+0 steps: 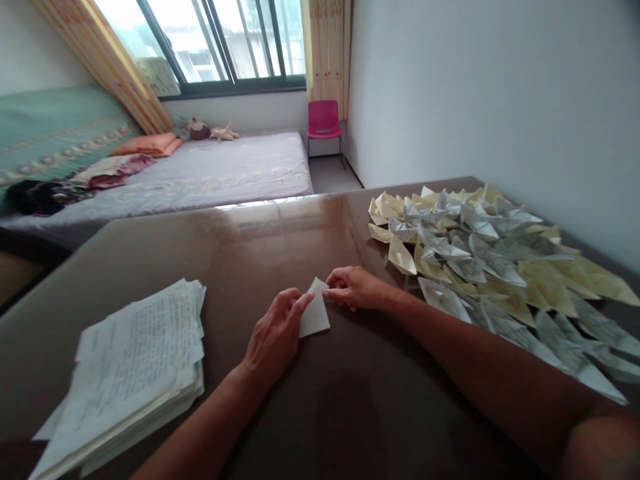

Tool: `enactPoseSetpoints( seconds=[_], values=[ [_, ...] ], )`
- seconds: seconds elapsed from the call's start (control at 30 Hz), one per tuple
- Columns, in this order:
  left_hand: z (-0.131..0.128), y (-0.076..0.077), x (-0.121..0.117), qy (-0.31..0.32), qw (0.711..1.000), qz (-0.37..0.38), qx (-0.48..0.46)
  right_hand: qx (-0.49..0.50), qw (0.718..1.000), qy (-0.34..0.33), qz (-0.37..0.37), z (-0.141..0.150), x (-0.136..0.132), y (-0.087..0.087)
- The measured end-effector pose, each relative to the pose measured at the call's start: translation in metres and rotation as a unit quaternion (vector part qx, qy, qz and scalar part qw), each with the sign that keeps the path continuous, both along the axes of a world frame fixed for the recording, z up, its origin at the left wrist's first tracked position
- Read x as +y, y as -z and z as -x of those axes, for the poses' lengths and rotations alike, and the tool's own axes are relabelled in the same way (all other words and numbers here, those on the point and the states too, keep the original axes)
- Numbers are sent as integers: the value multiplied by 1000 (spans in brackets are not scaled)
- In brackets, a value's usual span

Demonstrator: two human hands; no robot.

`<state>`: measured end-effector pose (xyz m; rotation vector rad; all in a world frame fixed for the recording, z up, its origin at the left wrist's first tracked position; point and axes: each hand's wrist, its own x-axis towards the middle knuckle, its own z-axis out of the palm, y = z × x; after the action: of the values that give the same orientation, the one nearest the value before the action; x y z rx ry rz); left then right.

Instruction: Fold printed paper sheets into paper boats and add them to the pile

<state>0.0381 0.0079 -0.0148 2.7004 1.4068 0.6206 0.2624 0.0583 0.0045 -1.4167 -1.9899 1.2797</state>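
Observation:
A small piece of folded white paper (316,315) lies at the middle of the brown table, its top coming to a point. My left hand (281,325) grips its left side, thumb on top and fingers curled at the edge. At the upper right edge of the paper, my right hand (354,288) pinches near the tip with thumb and forefinger. On the left lies a thick, uneven stack of handwritten sheets (137,353). Many folded paper boats (453,250), white and cream, crowd the table's right side.
The brown table (240,260) has a glossy top. Beyond it stands a bed (240,163) with an orange pillow (147,143) and soft toys (223,132). A pink chair (323,120) is by the window, and a white wall (475,87) runs along the right.

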Motion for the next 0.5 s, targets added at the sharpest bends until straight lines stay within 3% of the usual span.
enactPoseSetpoints(
  seconds=[0.23, 0.43, 0.5],
  values=[
    [-2, -1, 1, 22, 997, 8, 72, 15, 1000, 4, -14, 3, -2, 0],
    [-6, -5, 3, 26, 992, 6, 121, -15, 998, -16, -63, 1, -2, 0],
    [-5, -4, 4, 28, 992, 4, 122, -24, 993, -39, -108, 0, -2, 2]
  ],
)
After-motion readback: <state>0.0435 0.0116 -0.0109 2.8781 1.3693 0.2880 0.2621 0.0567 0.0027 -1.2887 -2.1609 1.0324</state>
